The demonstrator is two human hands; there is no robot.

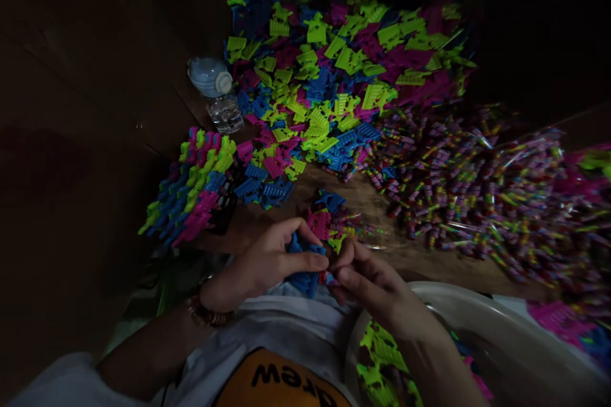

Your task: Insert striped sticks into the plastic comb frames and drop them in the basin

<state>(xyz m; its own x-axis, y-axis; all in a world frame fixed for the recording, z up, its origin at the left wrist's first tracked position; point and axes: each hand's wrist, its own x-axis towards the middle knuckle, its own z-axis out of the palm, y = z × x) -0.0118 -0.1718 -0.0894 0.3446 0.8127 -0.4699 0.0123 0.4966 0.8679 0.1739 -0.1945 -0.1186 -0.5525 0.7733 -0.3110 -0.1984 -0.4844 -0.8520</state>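
Dim wooden floor (377, 203) w/ heaps of plastic combs (329, 76); left hand (267, 264) grips blue comb (303, 280), right hand (370, 283) pinches its edge.

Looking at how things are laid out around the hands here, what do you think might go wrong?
The water bottle stands right at the edge of the loose pile of combs; a reach that way might tip it. The stacked combs lean near the wooden surface's edge and could slide off. The light is dim, so the small piece between the left hand and right hand may be easily dropped.
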